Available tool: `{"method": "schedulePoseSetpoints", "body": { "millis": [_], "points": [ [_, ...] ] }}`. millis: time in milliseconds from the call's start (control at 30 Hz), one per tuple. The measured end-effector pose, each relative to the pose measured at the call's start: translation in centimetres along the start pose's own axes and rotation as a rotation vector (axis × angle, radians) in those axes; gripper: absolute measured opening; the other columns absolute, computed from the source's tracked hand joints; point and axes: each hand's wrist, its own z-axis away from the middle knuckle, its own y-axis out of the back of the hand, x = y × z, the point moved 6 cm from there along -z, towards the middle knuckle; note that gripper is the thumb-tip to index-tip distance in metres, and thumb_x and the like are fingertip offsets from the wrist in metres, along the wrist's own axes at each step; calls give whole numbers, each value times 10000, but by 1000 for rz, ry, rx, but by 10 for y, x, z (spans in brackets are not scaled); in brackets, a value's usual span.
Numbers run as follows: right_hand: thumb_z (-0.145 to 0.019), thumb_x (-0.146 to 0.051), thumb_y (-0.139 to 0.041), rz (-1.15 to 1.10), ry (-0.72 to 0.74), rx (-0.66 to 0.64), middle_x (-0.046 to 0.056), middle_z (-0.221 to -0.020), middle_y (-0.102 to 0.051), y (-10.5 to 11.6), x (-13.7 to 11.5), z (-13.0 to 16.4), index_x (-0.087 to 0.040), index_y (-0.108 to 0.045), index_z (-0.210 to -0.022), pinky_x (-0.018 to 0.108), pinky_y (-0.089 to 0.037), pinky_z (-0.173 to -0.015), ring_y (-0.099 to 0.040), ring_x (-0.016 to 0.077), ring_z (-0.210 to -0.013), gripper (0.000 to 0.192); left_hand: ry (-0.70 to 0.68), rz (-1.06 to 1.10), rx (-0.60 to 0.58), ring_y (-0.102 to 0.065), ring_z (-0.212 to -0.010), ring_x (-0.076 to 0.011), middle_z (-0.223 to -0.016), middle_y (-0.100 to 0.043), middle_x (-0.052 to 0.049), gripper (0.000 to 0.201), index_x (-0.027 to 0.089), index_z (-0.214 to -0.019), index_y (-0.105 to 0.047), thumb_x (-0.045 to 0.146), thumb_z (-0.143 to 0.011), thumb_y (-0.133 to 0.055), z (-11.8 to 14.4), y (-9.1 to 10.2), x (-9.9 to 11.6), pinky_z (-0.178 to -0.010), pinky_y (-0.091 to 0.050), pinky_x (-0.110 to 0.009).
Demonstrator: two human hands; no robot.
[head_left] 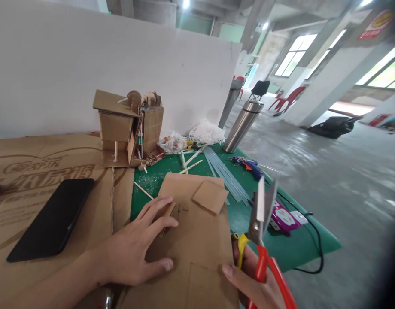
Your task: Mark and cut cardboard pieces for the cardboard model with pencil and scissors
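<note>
Cardboard sheet (200, 240), lower centre of the frame, lying over the green tabletop (300, 246): plain brown, with a faint rectangular outline near the bottom edge — drawn or scored, one cannot tell. Left hand (129, 249), left of lower centre: fingers loosely spread and not clenched, resting across the sheet, probably to steady it. Right hand (245, 285), lower right: grasping the scissors (257, 231) by their red-and-yellow handles, thumb at the sheet's right edge; blades point upward, slightly parted, presumably held clear of the card. Loose cardboard square (210, 197), right of centre: set askew on the sheet's upper right corner. Small cardboard strip (169, 209), near centre: partly hidden by the left fingertips — whether pinched cannot be told. Dark marks (182, 210), beside it: short strokes.
</note>
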Motion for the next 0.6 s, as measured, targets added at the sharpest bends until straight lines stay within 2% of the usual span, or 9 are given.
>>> {"method": "schedulePoseSetpoints", "body": {
  "millis": [100,233,367,500,600],
  "points": [
    [-616,-478,-817,-92,-117,66,-35,-635,-557,3,1,2,-272,-551,-719,288,-500,-570,-574,197,-606,351,-14,3,26,-156,-1484,-353,-1596,-211,-105,441,280,-1282,-455,304,-872,-613,0,1,0,-1129,-317,-606],
    [-595,-457,-851,-173,-160,101,-30,-712,-617,14,-9,2,-265,-534,-751,277,-497,-585,-598,195,-647,403,57,-59,193,-166,-1481,-323,-1558,-306,-92,287,258,-1249,-509,281,-972,-440,-2,11,-5,-1156,-262,-610],
    [-662,-395,-819,-329,-93,166,-11,-796,-670,24,-21,-3,-299,-534,-786,325,-529,-598,-650,240,-719,326,170,-76,266,-158,-1483,-338,-1533,-381,-115,353,210,-1285,-545,309,-1002,-360,-4,18,-16,-1166,-173,-647],
    [-658,-399,-828,-313,2,182,11,-831,-698,33,-20,-15,-311,-534,-792,349,-544,-546,-665,265,-710,335,182,50,327,-215,-1477,-318,-1522,-442,-54,402,258,-1330,-562,324,-1017,-319,-1,21,-28,-1182,-44,-631],
    [-662,-419,-827,-204,113,168,8,-724,-665,32,-24,-26,-294,-560,-787,340,-544,-515,-665,258,-658,320,116,321,294,-342,-1424,-335,-1418,-569,-4,392,286,-1281,-617,426,-922,-541,3,16,-28,-1210,-100,-550]
  ]
}}
